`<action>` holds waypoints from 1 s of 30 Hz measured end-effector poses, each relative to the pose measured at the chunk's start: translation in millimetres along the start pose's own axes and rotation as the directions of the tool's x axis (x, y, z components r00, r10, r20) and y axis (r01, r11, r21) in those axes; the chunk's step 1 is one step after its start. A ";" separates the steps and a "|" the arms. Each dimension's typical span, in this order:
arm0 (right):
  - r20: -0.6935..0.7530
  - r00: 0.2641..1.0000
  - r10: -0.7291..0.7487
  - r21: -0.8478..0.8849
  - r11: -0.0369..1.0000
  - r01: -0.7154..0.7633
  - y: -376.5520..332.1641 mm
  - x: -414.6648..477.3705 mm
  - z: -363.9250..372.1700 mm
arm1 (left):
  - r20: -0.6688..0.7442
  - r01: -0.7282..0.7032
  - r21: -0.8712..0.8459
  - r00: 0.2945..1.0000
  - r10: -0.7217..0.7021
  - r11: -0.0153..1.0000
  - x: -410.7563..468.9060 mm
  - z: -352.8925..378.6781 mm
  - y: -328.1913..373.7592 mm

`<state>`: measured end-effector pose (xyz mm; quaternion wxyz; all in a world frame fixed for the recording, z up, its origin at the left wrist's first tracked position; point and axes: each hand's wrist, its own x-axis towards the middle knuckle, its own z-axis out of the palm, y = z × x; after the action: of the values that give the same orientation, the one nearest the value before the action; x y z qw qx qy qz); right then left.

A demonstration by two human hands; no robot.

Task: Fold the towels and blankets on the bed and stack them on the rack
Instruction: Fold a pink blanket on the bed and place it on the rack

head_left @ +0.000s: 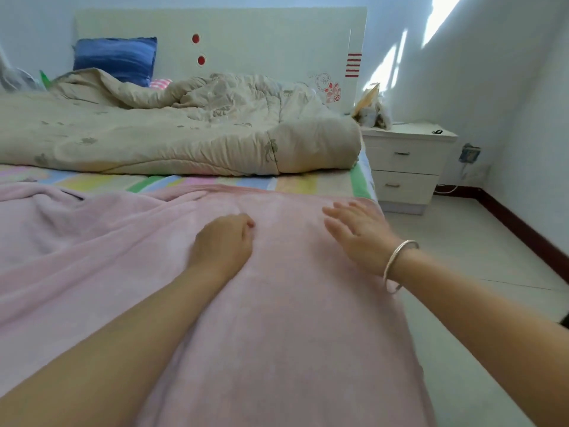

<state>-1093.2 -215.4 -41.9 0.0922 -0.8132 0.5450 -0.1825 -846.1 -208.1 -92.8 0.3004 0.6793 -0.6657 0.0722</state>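
Smoothing is the step I judge to be in hand: the pink blanket (277, 318) lies spread across the near end of the bed over the striped sheet (191, 181), fairly flat under the hands and rumpled in loose folds toward the left. From my seat I read no fold as made yet, and the rack is nowhere in view. The left hand (223, 241) rests on the middle of the blanket with its fingers curled under; whether they pinch any cloth I cannot tell, since the knuckles hide it. The right hand (360, 232), with a bracelet (400, 266) at the wrist, is wide, fingers straight and spread, holding nothing, low over the blanket near the bed's right edge; touch or hover I cannot say. Next, I think, comes flattening the left-side wrinkles, then taking two corners to bring one edge over the other. The beige quilt (184, 134) waits crumpled near the headboard, well apart.
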 end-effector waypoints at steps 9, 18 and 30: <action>0.371 0.924 0.094 -0.214 0.977 -0.014 -82.5 -187.3 11.3 | 0.511 -0.208 0.043 0.845 0.157 0.977 -178.1 -98.5 53.5; 0.287 0.929 0.235 -0.131 0.970 -0.205 -125.0 -368.6 -7.5 | 0.492 -0.478 -0.110 0.735 0.466 0.871 -344.2 -191.2 93.7; -0.136 0.830 0.541 0.234 0.831 -0.504 -219.1 -565.7 -2.5 | 0.428 -0.588 -0.165 0.681 0.595 0.792 -514.2 -289.0 111.2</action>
<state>-1099.3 390.4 -74.2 0.1608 -0.5977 0.7338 -0.2799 -917.4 387.9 -80.4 0.0998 0.4229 -0.9006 -0.0019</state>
